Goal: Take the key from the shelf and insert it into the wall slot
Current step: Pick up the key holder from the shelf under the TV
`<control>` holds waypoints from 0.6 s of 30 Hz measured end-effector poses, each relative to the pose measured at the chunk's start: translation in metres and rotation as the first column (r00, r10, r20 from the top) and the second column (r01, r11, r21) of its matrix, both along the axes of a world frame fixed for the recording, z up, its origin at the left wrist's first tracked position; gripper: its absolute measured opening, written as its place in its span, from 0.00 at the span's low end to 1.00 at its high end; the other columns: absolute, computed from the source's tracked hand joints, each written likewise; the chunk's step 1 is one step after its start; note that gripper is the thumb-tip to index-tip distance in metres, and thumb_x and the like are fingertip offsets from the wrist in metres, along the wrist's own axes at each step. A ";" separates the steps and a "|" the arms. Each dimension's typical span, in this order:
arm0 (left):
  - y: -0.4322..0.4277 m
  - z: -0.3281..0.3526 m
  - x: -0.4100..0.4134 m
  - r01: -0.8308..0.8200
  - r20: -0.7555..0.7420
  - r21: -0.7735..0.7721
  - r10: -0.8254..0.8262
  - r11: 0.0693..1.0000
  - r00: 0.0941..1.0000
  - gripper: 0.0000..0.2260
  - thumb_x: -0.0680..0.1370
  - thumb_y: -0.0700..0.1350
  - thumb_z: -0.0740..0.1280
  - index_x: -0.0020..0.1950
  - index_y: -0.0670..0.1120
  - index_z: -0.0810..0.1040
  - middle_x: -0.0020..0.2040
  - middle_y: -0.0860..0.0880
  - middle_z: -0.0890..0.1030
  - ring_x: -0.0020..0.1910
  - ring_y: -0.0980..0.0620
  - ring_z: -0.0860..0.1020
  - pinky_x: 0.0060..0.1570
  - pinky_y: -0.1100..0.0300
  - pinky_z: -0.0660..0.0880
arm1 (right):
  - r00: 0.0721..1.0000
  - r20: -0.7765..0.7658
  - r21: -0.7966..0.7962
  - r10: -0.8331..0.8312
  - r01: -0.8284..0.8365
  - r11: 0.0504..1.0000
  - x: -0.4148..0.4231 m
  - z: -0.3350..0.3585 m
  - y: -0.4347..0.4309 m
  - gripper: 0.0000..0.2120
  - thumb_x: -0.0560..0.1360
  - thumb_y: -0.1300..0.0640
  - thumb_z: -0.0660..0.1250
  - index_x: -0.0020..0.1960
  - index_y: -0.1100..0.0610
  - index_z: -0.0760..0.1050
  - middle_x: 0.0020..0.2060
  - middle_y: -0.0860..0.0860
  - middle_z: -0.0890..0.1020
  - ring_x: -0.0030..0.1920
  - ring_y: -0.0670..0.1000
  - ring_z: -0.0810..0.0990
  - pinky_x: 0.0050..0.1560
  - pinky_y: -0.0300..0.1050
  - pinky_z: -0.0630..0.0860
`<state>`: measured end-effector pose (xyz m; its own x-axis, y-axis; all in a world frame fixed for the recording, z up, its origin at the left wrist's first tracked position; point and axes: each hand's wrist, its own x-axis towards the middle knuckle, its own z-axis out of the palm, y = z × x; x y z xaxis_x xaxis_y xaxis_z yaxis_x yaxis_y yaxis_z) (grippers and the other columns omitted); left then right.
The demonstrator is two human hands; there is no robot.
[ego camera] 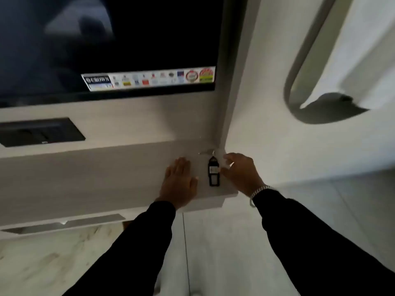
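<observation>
from my feed, the key (207, 152) lies flat on the pale shelf (106, 178), close to its right end, with the metal blade at about 12 o'clock of its black fob (214, 171) and pointing off to the left. the blade is blurred and faint, so i can't make out its shape. my left hand (179, 181) is spread palm-down on the shelf at 9 o'clock of the fob, fingers released and holding nothing, just beside the fob but apart from it. my right hand (240, 171) sits at 3 o'clock of the fob, fingers loosely curled and parted, fingertips (223, 170) right at the fob's edge; i can't tell if they actually touch it, and nothing is grasped. a metal bracelet (258, 191) rings that wrist above a dark sleeve (320, 242). a dark tv screen (128, 35) with a sticker strip (149, 79) hangs at 11 o'clock of the hands.
</observation>
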<state>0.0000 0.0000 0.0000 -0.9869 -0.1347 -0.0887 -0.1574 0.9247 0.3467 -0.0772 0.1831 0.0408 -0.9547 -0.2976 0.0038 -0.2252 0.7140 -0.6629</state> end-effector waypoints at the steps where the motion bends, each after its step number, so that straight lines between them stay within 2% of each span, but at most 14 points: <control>1: -0.003 -0.008 -0.001 0.022 -0.012 -0.031 -0.023 0.999 1.000 0.28 0.81 0.52 0.58 0.77 0.40 0.59 0.80 0.40 0.58 0.80 0.41 0.55 0.79 0.43 0.54 | 1.000 -0.018 0.051 0.004 -0.003 0.999 -0.005 -0.009 -0.005 0.16 0.70 0.53 0.72 0.53 0.61 0.79 0.49 0.61 0.83 0.51 0.60 0.81 0.55 0.50 0.75; 4: -0.013 -0.023 -0.005 0.056 -0.073 -0.142 -0.067 0.988 0.995 0.31 0.81 0.56 0.56 0.79 0.40 0.55 0.81 0.40 0.56 0.81 0.41 0.54 0.79 0.39 0.52 | 0.999 0.033 0.209 -0.017 0.010 0.978 -0.018 -0.021 -0.023 0.17 0.70 0.44 0.69 0.39 0.59 0.73 0.43 0.63 0.82 0.48 0.62 0.79 0.43 0.46 0.69; 6: -0.013 -0.029 -0.010 0.037 -0.107 -0.164 -0.055 0.986 0.993 0.33 0.80 0.59 0.53 0.79 0.40 0.55 0.81 0.40 0.56 0.80 0.41 0.55 0.79 0.38 0.52 | 0.999 0.050 0.211 -0.018 0.007 0.977 -0.020 -0.030 -0.032 0.18 0.68 0.43 0.71 0.44 0.59 0.75 0.45 0.61 0.82 0.49 0.62 0.79 0.43 0.44 0.66; 8: -0.011 -0.030 -0.017 0.018 -0.112 -0.168 -0.037 0.986 0.993 0.35 0.79 0.61 0.51 0.79 0.40 0.53 0.81 0.40 0.55 0.81 0.41 0.54 0.79 0.37 0.51 | 0.998 0.055 0.212 -0.022 0.010 0.977 -0.023 -0.032 -0.038 0.21 0.66 0.46 0.72 0.54 0.58 0.77 0.49 0.61 0.82 0.52 0.62 0.79 0.45 0.44 0.68; 9: -0.011 -0.030 -0.018 0.013 -0.106 -0.170 -0.032 0.985 0.994 0.35 0.78 0.61 0.50 0.79 0.40 0.53 0.81 0.40 0.55 0.81 0.41 0.53 0.79 0.37 0.51 | 0.997 0.063 0.200 -0.034 0.021 0.979 -0.024 -0.033 -0.041 0.21 0.66 0.48 0.72 0.56 0.57 0.77 0.50 0.60 0.82 0.52 0.61 0.79 0.46 0.44 0.69; 13: -0.009 -0.029 -0.016 0.027 -0.092 -0.157 -0.042 0.987 0.995 0.36 0.78 0.62 0.47 0.79 0.40 0.53 0.81 0.39 0.54 0.81 0.41 0.52 0.79 0.37 0.51 | 0.980 0.147 0.139 -0.137 0.116 0.983 -0.031 -0.031 -0.041 0.12 0.65 0.52 0.74 0.46 0.56 0.82 0.47 0.54 0.85 0.51 0.56 0.81 0.47 0.39 0.68; 16: 0.000 -0.024 -0.013 0.030 -0.061 -0.069 -0.034 0.997 0.998 0.35 0.78 0.62 0.47 0.79 0.41 0.53 0.82 0.41 0.53 0.81 0.43 0.50 0.80 0.39 0.48 | 0.927 0.309 0.058 -0.213 0.205 0.977 -0.031 -0.022 -0.027 0.13 0.63 0.52 0.75 0.40 0.61 0.83 0.36 0.57 0.85 0.39 0.56 0.82 0.48 0.46 0.77; 18: 0.006 -0.019 -0.010 0.007 -0.034 0.018 -0.007 1.000 0.999 0.34 0.79 0.61 0.50 0.79 0.42 0.54 0.82 0.43 0.52 0.82 0.45 0.49 0.80 0.41 0.46 | 0.853 0.457 -0.092 -0.253 0.329 0.940 -0.026 -0.012 -0.012 0.13 0.63 0.55 0.77 0.39 0.64 0.82 0.27 0.56 0.82 0.27 0.53 0.76 0.36 0.47 0.79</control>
<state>-0.0102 0.0059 -0.0195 -0.9903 -0.1264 -0.0579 -0.1388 0.9192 0.3685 -0.1035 0.1716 0.0291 -0.9133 -0.0371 -0.4057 0.3121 0.5763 -0.7553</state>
